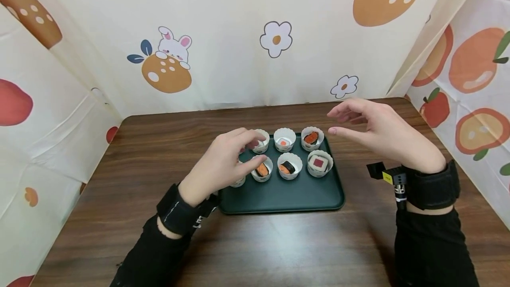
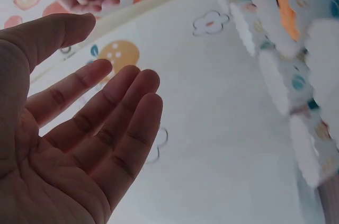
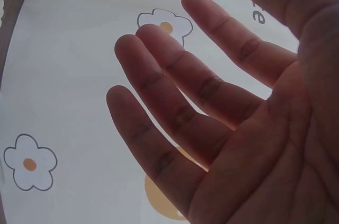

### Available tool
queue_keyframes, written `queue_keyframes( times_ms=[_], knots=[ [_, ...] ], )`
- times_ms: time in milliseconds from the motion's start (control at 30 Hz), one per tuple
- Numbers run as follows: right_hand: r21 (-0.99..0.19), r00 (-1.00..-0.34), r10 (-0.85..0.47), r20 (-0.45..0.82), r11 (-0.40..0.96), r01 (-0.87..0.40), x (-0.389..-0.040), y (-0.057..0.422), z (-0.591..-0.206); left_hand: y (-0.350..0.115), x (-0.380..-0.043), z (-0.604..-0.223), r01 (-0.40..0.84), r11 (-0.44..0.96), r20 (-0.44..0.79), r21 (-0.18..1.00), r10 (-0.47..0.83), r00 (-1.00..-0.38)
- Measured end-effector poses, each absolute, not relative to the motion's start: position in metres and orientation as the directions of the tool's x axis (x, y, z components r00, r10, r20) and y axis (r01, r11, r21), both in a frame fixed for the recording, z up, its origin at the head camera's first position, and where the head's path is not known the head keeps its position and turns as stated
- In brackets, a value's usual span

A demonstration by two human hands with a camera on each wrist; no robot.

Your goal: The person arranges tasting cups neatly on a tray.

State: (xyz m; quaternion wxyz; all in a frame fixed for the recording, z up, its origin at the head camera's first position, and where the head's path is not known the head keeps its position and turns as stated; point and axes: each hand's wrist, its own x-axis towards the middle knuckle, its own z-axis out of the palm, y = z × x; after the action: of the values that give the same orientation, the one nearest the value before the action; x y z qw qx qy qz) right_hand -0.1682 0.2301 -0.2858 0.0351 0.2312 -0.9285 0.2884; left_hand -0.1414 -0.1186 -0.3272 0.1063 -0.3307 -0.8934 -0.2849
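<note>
Several paper cups with sushi pieces stand in two rows on a dark green tray (image 1: 283, 196). The front row shows a cup with orange-topped sushi (image 1: 261, 169), one with a black band (image 1: 287, 167) and one with a white square piece with a red centre (image 1: 318, 162). Behind are a cup with red-orange topping (image 1: 311, 138) and a cup with a small orange spot (image 1: 284, 142). Over the tray's left side hovers my left hand (image 1: 227, 158), fingers relaxed and holding nothing; it partly hides the leftmost cups. My right hand (image 1: 372, 127), also holding nothing, is raised beyond the tray's right edge.
The tray lies on a brown wooden table (image 1: 159, 158). A white cloth (image 1: 239, 65) printed with fruit, flowers and a rabbit hangs behind the table, with similar cloths at both sides. Black straps with small cameras (image 1: 394, 176) sit on both wrists.
</note>
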Motion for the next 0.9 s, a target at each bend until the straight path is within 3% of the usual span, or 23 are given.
queue_keyframes(
  times_ms=[500,667,900],
  knots=[
    [-0.450,-0.876,-0.435,0.209,0.752,-0.481,-0.172,0.239,-0.291,-0.148,-0.147,-0.332,0.543,0.754,0.375,0.371,0.413,-0.830],
    [-0.394,-0.852,-0.464,0.244,0.755,-0.524,-0.173,0.243,-0.295,-0.151,-0.148,-0.332,0.528,0.776,0.375,0.344,0.402,-0.835],
    [-0.371,-0.869,-0.448,0.210,0.786,-0.495,-0.171,0.240,-0.298,-0.151,-0.149,-0.330,0.526,0.776,0.361,0.350,0.406,-0.839]
  ],
)
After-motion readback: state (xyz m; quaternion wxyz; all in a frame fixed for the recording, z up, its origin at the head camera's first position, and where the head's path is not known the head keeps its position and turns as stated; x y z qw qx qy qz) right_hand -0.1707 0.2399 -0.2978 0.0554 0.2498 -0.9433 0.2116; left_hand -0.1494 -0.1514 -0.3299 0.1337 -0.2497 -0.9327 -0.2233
